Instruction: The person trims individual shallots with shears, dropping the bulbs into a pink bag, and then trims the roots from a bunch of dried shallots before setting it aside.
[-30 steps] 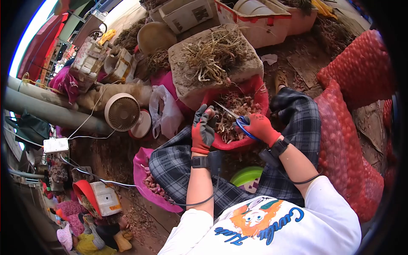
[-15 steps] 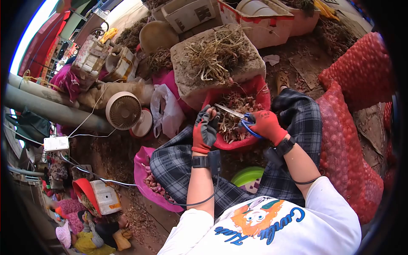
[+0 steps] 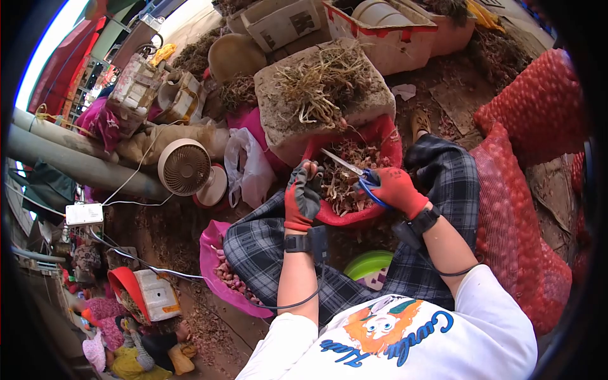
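My left hand (image 3: 304, 195), in a grey and red glove, is closed at the left rim of a red basin (image 3: 329, 215); a small reddish thing, probably a shallot, shows at its fingertips. My right hand (image 3: 398, 190), in a red glove, holds scissors (image 3: 345, 163) with blue handles, blades pointing up and left over the basin. Dry trimmings (image 3: 348, 183) fill the basin. Behind it, a foam block (image 3: 275, 120) carries a heap of shallots with dry stalks (image 3: 316, 85). A pink bag (image 3: 212, 266) of loose shallots (image 3: 229, 275) lies by my left knee.
Red net sacks (image 3: 506, 215) stand at the right. A fan (image 3: 183, 166) and a white plastic bag (image 3: 244, 161) are on the left. A green basin (image 3: 369, 263) sits between my legs. Another person (image 3: 133, 354) is at the lower left. Foam boxes (image 3: 386, 47) stand behind.
My left hand has shifted slightly and its fingers have curled a little differently. The scissors and my right hand have barely moved.
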Action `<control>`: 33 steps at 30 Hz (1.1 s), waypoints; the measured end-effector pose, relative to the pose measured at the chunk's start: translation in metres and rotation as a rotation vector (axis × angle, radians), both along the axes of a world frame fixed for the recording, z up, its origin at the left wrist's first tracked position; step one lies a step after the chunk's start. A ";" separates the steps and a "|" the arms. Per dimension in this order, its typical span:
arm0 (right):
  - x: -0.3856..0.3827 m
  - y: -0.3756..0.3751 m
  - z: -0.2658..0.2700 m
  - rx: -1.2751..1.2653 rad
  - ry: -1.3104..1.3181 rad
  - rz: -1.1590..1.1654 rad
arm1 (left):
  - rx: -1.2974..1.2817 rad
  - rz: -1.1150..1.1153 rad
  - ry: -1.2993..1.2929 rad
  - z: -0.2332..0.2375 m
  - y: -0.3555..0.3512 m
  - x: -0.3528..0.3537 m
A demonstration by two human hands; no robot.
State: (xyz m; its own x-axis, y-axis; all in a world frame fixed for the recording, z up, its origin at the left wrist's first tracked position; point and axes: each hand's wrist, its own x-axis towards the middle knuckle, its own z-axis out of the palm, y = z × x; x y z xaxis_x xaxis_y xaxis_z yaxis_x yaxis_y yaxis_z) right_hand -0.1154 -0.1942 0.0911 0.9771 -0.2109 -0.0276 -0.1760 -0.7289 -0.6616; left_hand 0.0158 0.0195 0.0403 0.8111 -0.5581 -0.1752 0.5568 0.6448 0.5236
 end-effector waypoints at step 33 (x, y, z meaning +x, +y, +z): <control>0.030 0.023 -0.007 1.529 -0.133 -0.064 | 0.520 -0.038 -0.629 0.026 -0.037 -0.040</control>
